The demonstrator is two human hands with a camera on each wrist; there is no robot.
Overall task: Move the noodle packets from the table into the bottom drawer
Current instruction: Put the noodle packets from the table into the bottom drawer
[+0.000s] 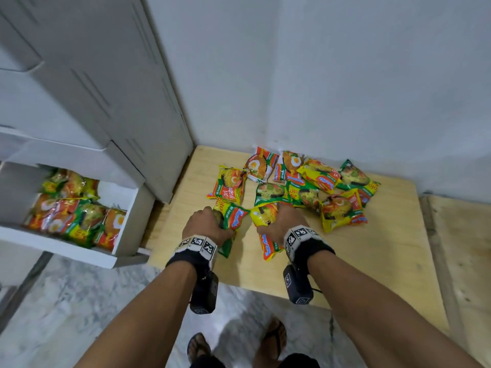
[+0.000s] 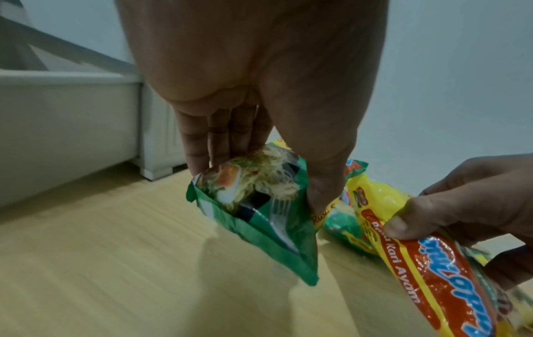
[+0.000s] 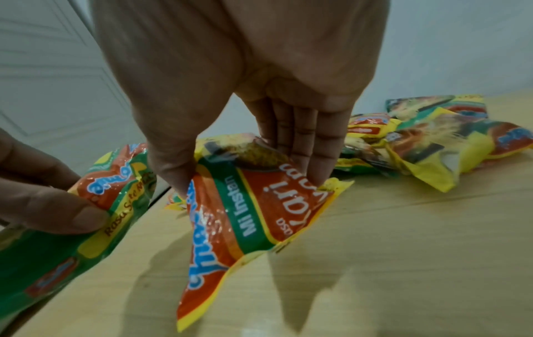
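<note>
My left hand (image 1: 204, 224) grips a green noodle packet (image 1: 231, 221) by its edges, thumb and fingers pinching it just above the wooden table (image 1: 372, 248); up close, the left hand (image 2: 259, 182) holds the green packet (image 2: 259, 216) tilted. Beside it, my right hand (image 1: 281, 221) grips a yellow-and-red packet (image 1: 267, 240); the right wrist view shows the right hand (image 3: 248, 182) pinching this packet (image 3: 253, 223). Several more packets (image 1: 305, 184) lie piled near the wall. The bottom drawer (image 1: 61, 251) stands open at the left, holding several packets (image 1: 74, 208).
A white drawer cabinet (image 1: 93, 88) rises above the open drawer, left of the table. A white wall backs the table. Another wooden board (image 1: 465, 248) adjoins on the right. Marble floor (image 1: 79, 301) and my sandalled feet (image 1: 273, 338) lie below.
</note>
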